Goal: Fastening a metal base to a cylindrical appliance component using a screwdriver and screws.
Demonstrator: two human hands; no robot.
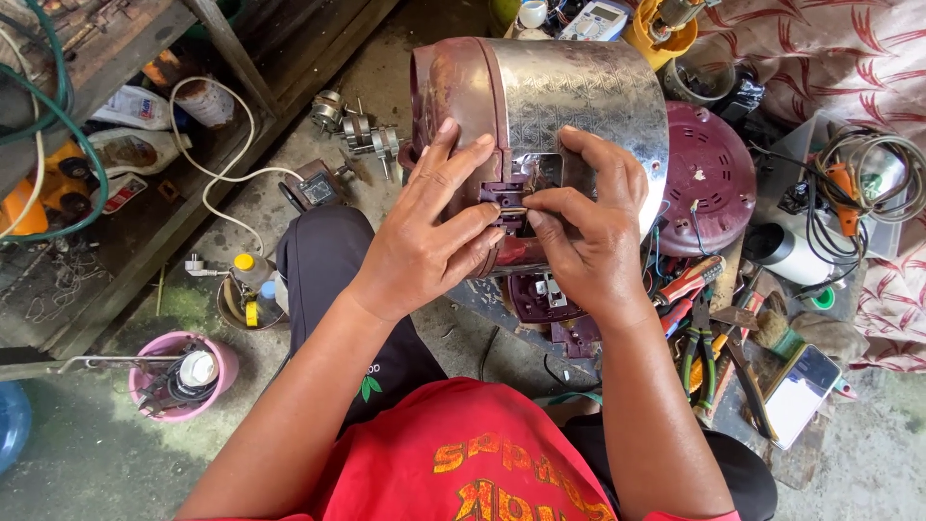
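Both hands are working at frame centre, the left hand (424, 227) bracing the metal cooker shell (579, 96) with fingers spread, the right hand (588, 232) pinching a small metal piece (512, 209) at the maroon switch mount (503, 196), where seating likely demands fine alignment.

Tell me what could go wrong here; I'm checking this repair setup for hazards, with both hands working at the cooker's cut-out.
1. The left hand and right hand pinch a small part at the cut-out of the shiny embossed metal cooker shell; its sheet edge might cut fingers.
2. The shell lies on its side on the lap, so it could roll.
3. The small part could drop among the scattered pliers.
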